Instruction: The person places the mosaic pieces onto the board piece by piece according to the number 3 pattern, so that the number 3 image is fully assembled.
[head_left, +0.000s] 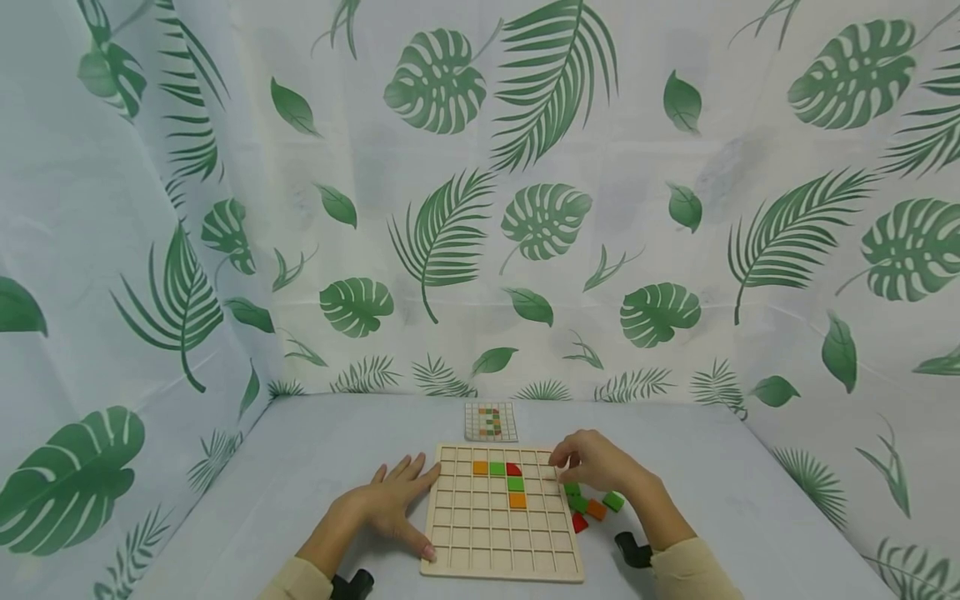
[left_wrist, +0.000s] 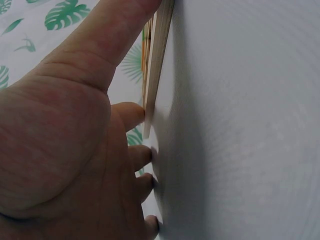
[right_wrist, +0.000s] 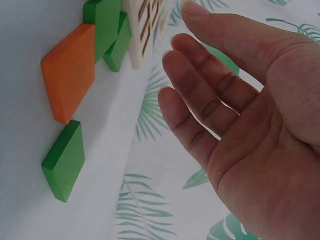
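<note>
A square wooden grid board (head_left: 502,562) lies flat on the table. My left hand (head_left: 393,504) rests along its left edge, fingers spread and thumb at the lower corner. In the grid, an orange tile (head_left: 480,468), a green tile (head_left: 497,468) and a red tile (head_left: 513,469) form a row. Below the red one are another green tile (head_left: 515,483) and an orange tile (head_left: 517,500). Over the board's upper right edge hovers my right hand (head_left: 592,461), fingers loosely bent. In the right wrist view, no tile shows in that hand (right_wrist: 240,105).
Beside the board's right edge lie loose tiles: several green ones (head_left: 613,501), an orange one (head_left: 596,509) and a red one (head_left: 580,522). A small pattern card (head_left: 472,421) sits behind the board. Leaf-printed curtains (head_left: 562,250) enclose the table.
</note>
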